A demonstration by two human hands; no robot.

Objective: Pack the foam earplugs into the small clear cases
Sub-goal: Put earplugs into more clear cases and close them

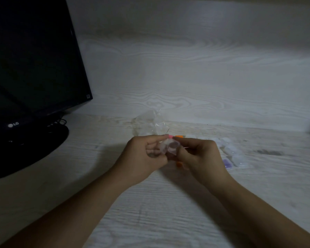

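At ten o'clock I see a black flat-screen monitor on the pale wood-grain desk. At centre, my left hand and right hand both pinch a small clear plastic case. A pink foam earplug shows at the case's twelve o'clock, between my fingertips.

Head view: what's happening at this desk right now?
A person holds a small clear case up over the desk between both hands, left hand and right hand each pinching it. A pink earplug shows at its top edge. More clear cases lie in a row to the right, a crumpled plastic bag behind, and a dark monitor stands on the left.
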